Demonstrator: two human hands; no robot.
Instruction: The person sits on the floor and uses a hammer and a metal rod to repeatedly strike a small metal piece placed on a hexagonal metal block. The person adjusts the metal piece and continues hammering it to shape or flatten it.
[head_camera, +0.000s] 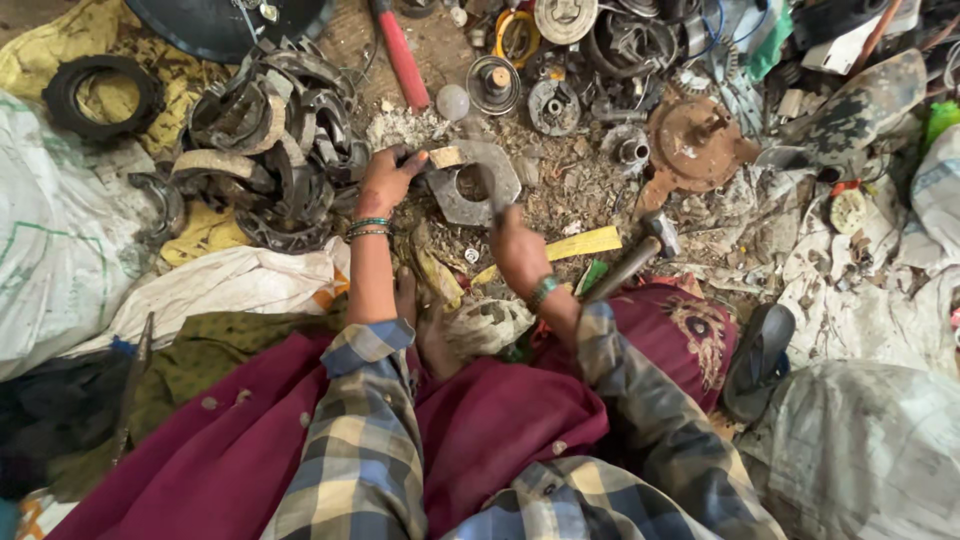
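Note:
A flat grey metal plate (470, 186) with a round hole in its middle lies on the littered ground in front of me. My left hand (386, 181) grips a dark curved piece at the plate's left edge. My right hand (519, 249) is closed around a handle, and the tool's top reaches up over the plate's right side. Green bangles sit on both wrists. My bare foot (430, 330) rests just below the plate.
A heap of curved dark brake shoes (270, 140) lies at left. A rusty round part (695, 140) and other metal discs sit at the back. A hammer (640, 255) lies at right beside a yellow strip (580, 245). White sacks (60, 230) flank both sides.

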